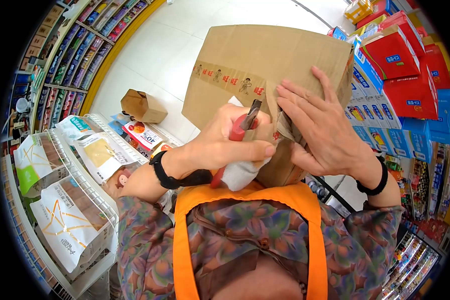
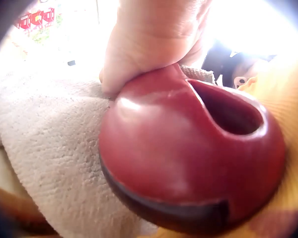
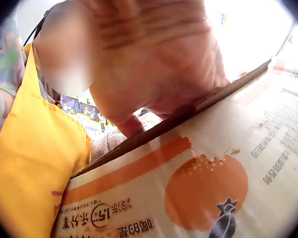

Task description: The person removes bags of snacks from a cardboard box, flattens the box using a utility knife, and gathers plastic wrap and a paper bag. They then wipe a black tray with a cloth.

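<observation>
Head view: a large cardboard carton leans out in front of the orange apron, with printed tape across its face. At the carton's near end, the left hand curls round a red-handled tool, metal end up, and a whitish cloth hangs under that grip. The right hand is open, fingers spread over the carton's creased edge, probably to steady it. Left of the carton are a small open box and a wire rack of packets; right of it, red gift boxes, probably stacked for display.

Left wrist view: the tool's rounded, slotted butt points at the camera, the cloth beside it, perhaps bunched in for padding. The fingertips are out of sight.

Right wrist view: the palm bears on the carton's edge, above a printed orange fruit; most fingertips are hidden.
</observation>
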`<state>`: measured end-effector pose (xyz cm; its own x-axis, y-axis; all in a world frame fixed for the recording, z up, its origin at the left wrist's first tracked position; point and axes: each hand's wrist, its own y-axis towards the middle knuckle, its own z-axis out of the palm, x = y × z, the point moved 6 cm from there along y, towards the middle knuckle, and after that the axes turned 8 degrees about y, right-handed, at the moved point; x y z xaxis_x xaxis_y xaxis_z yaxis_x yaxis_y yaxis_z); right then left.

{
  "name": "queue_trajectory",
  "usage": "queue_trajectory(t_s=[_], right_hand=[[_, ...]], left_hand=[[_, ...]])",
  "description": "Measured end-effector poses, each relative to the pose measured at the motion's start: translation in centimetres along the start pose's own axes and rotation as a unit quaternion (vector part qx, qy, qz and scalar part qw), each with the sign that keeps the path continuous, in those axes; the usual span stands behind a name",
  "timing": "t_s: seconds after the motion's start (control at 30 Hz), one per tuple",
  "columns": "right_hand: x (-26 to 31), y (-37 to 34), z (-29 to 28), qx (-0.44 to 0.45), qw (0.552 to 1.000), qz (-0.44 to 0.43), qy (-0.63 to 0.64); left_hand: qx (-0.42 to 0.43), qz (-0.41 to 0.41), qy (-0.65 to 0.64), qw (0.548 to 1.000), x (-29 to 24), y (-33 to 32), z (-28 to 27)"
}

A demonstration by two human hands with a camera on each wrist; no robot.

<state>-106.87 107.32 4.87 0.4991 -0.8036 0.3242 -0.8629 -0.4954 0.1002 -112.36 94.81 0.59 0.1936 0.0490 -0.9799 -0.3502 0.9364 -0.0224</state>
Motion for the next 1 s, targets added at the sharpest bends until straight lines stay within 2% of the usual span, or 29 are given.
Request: queue_trajectory(t_s=[0.23,0.33,0.37,0.47,0.57,0.67,0.87,0.93,1.0], right_hand=[[-0.3,-0.3,0.3,-0.02,1.0,0.006,0.01],[0.1,0.5,0.1,-0.031,0.999,0.02,-0.008],[0.2,0.6,-0.1,-0.032,0.999,0.021,-0.007],[0.6,1.0,-1.3,-0.01,1.0,0.027,0.005],[0.5,0.9,-1.3,0.034,0.998,0.029,0.052],[0.2,1.2,-1.2,0.043,0.993,0.002,0.112],[-0.1,1.4,-1.8,0.073,0.978,-0.048,0.19],[-0.1,1.0,-1.6,0.101,0.964,-0.056,0.239],[0.3,0.9,-1.8,0.069,0.965,-0.066,0.245]], left_hand=[[0.022,-0.018,-0.046,0.999,0.5,0.7,0.2],[0.006,-0.08,-0.13,0.988,0.3,1.5,1.3],[0.006,-0.089,-0.111,0.99,0.3,1.4,1.2],[0.049,-0.024,-0.042,0.998,0.3,1.0,0.2],[-0.007,-0.047,-0.027,0.998,0.8,0.0,-0.3],[-0.025,-0.016,0.051,0.998,1.5,-0.7,-0.9],[-0.005,-0.051,-0.015,0.999,0.9,-1.0,-0.4],[0.003,-0.041,-0.002,0.999,1.2,-1.3,-0.7],[0.026,-0.014,-0.023,0.999,1.1,-1.4,-0.5]])
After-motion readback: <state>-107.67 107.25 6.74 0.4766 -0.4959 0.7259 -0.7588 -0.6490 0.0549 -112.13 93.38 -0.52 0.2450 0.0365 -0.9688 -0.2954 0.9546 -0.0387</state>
